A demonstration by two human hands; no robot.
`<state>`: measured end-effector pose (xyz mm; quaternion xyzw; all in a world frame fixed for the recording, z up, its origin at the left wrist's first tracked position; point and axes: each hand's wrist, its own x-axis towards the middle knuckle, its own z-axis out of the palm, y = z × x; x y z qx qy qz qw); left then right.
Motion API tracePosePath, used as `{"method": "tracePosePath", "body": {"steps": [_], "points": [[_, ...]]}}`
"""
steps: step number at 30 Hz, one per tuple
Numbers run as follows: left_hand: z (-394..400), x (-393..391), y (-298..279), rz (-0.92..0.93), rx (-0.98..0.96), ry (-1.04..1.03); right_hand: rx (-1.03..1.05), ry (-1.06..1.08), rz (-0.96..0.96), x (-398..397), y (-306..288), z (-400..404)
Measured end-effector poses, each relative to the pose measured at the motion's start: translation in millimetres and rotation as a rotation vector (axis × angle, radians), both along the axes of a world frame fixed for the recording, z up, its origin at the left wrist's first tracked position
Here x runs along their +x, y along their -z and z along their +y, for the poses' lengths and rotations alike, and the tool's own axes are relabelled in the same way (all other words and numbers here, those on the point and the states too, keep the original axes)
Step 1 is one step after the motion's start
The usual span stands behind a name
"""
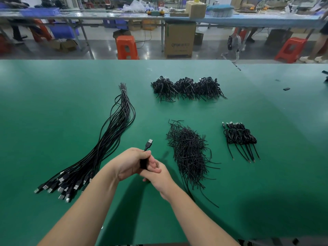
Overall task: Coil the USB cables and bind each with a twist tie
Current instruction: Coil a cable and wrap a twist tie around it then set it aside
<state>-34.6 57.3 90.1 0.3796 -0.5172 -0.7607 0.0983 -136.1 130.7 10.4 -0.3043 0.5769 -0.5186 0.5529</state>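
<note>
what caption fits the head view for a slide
Both hands, left hand and right hand, grip a coiled USB cable above the green table.

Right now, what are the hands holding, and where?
A coiled USB cable: the left hand grips the coil's middle, plug sticking up; the right hand holds it from below.

green table | uncoiled cables | twist ties | coiled bundles

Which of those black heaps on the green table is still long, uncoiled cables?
The bundle of long cables at the left, stretched out with its USB plugs fanned near the left arm. The other heaps are short, bunched piles: coiled ones, loose ties, a small row.
</note>
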Motion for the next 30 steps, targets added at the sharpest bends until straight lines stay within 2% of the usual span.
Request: {"method": "tracePosePath", "body": {"steps": [6,14,17,22,24,27,30], "points": [[-2,9,14,-0.01,0.039,-0.003,0.01,-0.052,0.138,2,4,4],[-8,13,21,-0.025,0.124,-0.044,-0.054,-0.066,0.171,6,8,3],[-8,13,22,-0.032,0.077,-0.037,-0.043,-0.063,0.184,4,8,5],[-7,17,29,-0.142,-0.186,-0.1,-0.021,-0.089,0.291,-4,10,6],[-4,15,33,-0.32,-0.426,-0.107,-0.002,-0.124,0.366,0,10,4],[3,13,31,-0.677,-0.883,0.02,0.024,-0.183,0.589,8,11,3],[4,13,28,-0.822,-1.061,0.079,-0.015,-0.254,0.751,9,12,3]]}}
